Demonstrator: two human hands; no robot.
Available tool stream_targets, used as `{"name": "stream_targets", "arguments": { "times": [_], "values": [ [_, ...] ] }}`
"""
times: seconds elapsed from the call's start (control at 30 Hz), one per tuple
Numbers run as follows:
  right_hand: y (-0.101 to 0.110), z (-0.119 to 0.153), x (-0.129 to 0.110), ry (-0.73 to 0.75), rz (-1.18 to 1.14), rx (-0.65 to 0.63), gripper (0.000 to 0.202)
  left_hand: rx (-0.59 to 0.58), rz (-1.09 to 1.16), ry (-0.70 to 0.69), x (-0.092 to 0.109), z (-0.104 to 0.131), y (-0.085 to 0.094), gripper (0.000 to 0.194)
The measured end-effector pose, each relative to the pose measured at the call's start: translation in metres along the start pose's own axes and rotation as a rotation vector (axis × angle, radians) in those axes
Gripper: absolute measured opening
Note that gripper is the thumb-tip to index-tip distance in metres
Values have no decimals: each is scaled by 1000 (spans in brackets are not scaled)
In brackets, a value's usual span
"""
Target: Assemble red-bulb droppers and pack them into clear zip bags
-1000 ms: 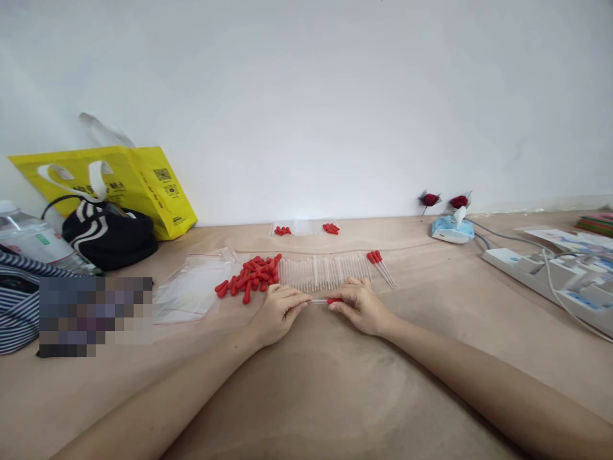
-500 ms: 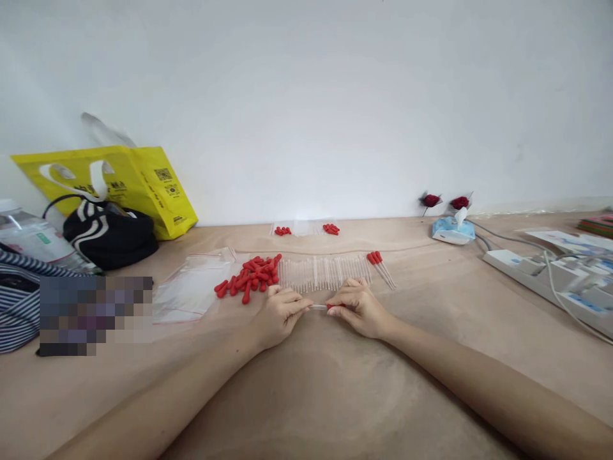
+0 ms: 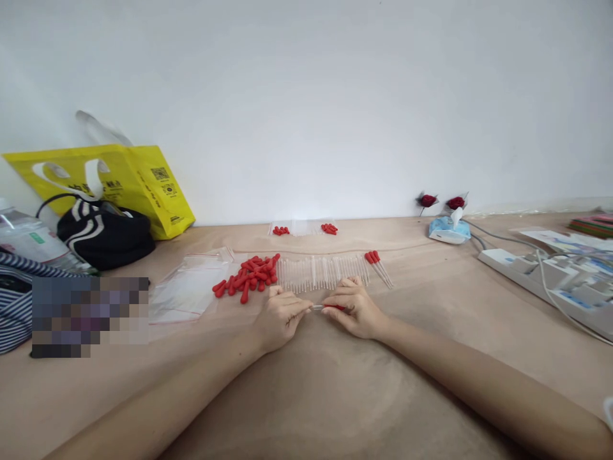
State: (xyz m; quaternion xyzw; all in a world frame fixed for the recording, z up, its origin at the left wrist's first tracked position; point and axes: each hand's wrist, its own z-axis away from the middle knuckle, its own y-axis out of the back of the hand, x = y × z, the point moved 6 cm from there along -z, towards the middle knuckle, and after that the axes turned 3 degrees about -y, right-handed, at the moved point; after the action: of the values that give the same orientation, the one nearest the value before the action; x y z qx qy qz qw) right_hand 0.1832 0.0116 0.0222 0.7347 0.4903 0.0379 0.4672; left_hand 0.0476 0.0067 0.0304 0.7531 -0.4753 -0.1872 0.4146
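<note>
The fingers of the left hand [image 3: 283,316] were pinched closed on the left end of a clear tube [image 3: 317,307], and those of the right hand [image 3: 355,310] were closed around a red bulb [image 3: 339,307] at its right end. The tube lay level between the two hands, over the near middle of the bench [image 3: 325,396]. Just beyond them lay a row of tubes [image 3: 313,271], with a bulb pile [image 3: 253,275] touching or close to its left end and three droppers [image 3: 378,263] just to its right. Clear bags [image 3: 184,287] lay left of the pile.
</note>
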Motion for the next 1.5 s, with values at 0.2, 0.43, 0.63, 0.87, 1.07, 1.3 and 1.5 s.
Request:
{"name": "stream_targets", "arguments": {
  "times": [0.2, 0.43, 0.63, 0.87, 1.07, 1.3, 1.5],
  "values": [
    [-1, -2, 4, -50, 2, -1, 19, 1, 12, 47, -3, -2, -4, 18],
    [1, 1, 19, -90, -27, -26, 23, -39, 22, 157, -15, -3, -7, 17],
    [7, 4, 20, -107, -14, 24, 11, -47, 4, 158, -15, -1, -4, 22],
    [5, 4, 11, -12, 14, 38, 14, -38, -22, 124, -6, -1, -3, 27],
    [6, 2, 16, -85, -47, 46, 14, -65, 24, 179, -10, -3, -3, 25],
    [9, 1, 25, -208, -115, 136, 15, -66, 54, 215, -12, -4, -5, 25],
    [9, -1, 27, -277, -260, 117, 19, -80, 59, 228, -12, -4, -4, 25]
  ]
}}
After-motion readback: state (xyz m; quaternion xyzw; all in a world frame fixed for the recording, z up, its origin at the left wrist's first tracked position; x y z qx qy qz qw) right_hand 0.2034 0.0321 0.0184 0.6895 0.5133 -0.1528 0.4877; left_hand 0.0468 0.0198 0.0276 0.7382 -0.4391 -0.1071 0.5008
